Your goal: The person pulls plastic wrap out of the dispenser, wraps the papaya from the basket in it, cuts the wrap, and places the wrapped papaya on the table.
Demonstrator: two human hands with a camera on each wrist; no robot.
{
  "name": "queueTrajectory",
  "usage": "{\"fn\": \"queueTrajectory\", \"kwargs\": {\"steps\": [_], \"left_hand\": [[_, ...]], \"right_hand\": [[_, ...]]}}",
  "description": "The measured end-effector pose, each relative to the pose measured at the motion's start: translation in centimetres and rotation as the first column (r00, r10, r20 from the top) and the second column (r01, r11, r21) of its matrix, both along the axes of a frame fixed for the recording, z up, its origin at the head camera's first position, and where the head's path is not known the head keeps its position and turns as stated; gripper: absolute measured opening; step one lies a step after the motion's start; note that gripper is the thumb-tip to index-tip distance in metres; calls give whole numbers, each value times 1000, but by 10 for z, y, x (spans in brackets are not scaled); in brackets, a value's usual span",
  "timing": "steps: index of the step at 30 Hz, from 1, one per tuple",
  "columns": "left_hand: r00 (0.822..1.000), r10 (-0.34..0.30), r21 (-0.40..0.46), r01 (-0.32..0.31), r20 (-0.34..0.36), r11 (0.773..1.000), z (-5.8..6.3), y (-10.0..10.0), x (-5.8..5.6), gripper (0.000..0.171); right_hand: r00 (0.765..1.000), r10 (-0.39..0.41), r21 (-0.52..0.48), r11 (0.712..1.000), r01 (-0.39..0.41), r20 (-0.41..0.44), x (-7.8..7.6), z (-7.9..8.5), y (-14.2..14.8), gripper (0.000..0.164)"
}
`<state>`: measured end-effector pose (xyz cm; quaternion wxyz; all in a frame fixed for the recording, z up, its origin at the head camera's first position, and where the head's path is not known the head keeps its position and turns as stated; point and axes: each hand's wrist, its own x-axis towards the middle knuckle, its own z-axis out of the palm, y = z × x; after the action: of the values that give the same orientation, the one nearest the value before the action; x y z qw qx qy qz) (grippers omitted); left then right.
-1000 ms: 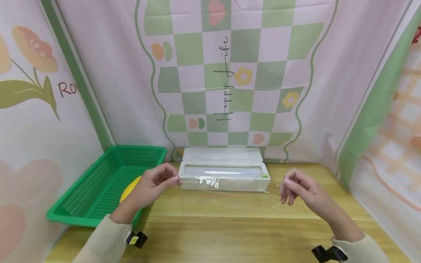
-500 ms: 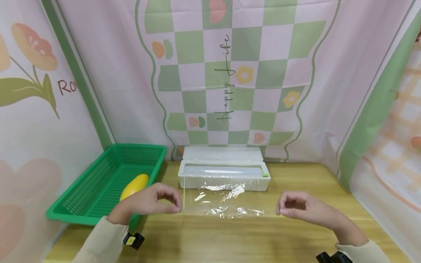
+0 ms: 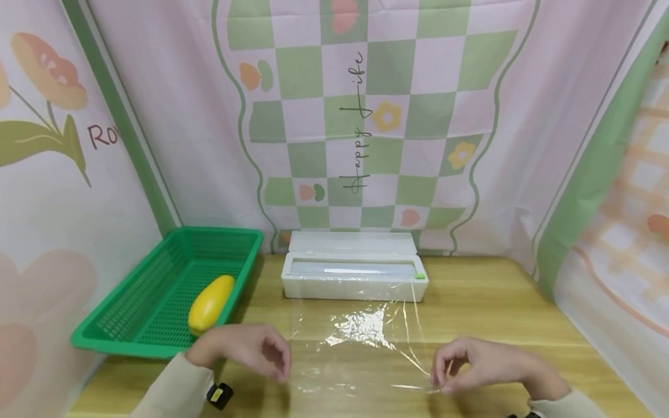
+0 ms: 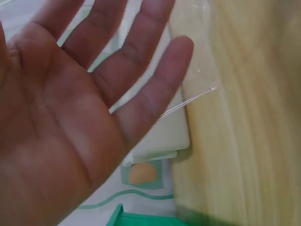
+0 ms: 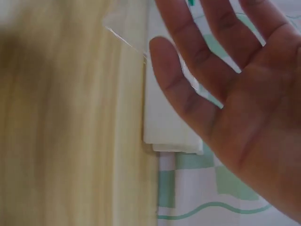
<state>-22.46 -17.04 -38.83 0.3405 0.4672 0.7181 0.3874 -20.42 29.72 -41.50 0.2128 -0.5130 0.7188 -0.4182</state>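
Observation:
A clear sheet of plastic wrap (image 3: 360,328) stretches from the white wrap dispenser (image 3: 355,288) toward me over the table. My left hand (image 3: 251,351) pinches its near left corner. At the near right corner, my right hand (image 3: 475,367) pinches the film between thumb and fingers. In the left wrist view the left palm (image 4: 70,122) shows, with its fingertips partly out of frame. The right wrist view shows the right palm (image 5: 263,108) and part of the film (image 5: 127,23). The dispenser's lid (image 3: 352,242) stands raised, with a roll of wrap (image 3: 352,268) inside.
A green plastic basket (image 3: 130,348) stands at the left, holding a yellow oval fruit (image 3: 211,305), perhaps a mango. A small green slider (image 3: 420,276) sits at the dispenser's right end. The wooden table (image 3: 470,302) meets a patterned cloth backdrop (image 3: 387,162).
Both hands have moved down toward me from beside the dispenser, drawing the plastic wrap out longer. The dispenser and the basket have stayed in place.

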Motion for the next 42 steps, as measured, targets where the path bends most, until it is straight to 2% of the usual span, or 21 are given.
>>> {"fn": "queueTrajectory", "kwargs": {"steps": [5, 8, 13, 17, 20, 26, 29, 31, 33, 34, 35, 37, 39, 40, 42], "left_hand": [[999, 27, -63, -28, -24, 998, -13, 2, -1, 13], [996, 84, -101, -85, -13, 991, -18, 3, 1, 13], [990, 142, -142, -140, 6, 980, -24, 4, 3, 18], [988, 155, -171, -153, 0, 973, -28, 5, 2, 27], [983, 185, -183, -185, -15, 966, -32, 6, 1, 33], [966, 253, -166, -258, -53, 952, -42, 7, -2, 49], [961, 267, -168, -275, -68, 947, -45, 7, -2, 49], [960, 271, -171, -280, -73, 945, -46, 8, -1, 47], [959, 272, -172, -282, -81, 944, -46, 9, -1, 46], [959, 271, -168, -281, -83, 945, -46, 9, -1, 46], [959, 271, -162, -282, -85, 946, -46, 10, -1, 46], [958, 273, -156, -284, -88, 946, -46, 11, -1, 46], [957, 276, -154, -288, -93, 945, -45, 12, -3, 46], [956, 278, -153, -289, -92, 945, -45, 12, -3, 46], [956, 281, -158, -292, -90, 943, -45, 12, -4, 45]], "right_hand": [[993, -29, 72, 997, 20, 119, 1, -11, -5, 9], [982, -27, 94, 995, 10, 187, 3, -17, -7, 9], [965, -22, 129, 992, -13, 263, 6, -20, -7, 20], [947, -25, 151, 988, -25, 320, 8, -19, -8, 31], [939, -31, 161, 987, -27, 344, 8, -19, -9, 34], [953, -55, 152, 988, 9, 299, 7, -22, -8, 32], [963, -96, 103, 992, 72, 252, 7, -26, -9, 28], [974, -161, 74, 986, 151, 161, 8, -28, -10, 26], [967, -254, 68, 965, 252, 25, 11, -29, -12, 28], [951, -303, 71, 949, 307, -65, 12, -29, -13, 31], [924, -347, 82, 928, 363, -160, 14, -30, -15, 36], [850, -406, 102, 881, 461, -336, 17, -30, -18, 48], [767, -427, 117, 835, 538, -479, 20, -31, -22, 61], [739, -429, 126, 817, 562, -519, 21, -31, -24, 66], [713, -431, 151, 790, 595, -553, 23, -31, -27, 75]]}}
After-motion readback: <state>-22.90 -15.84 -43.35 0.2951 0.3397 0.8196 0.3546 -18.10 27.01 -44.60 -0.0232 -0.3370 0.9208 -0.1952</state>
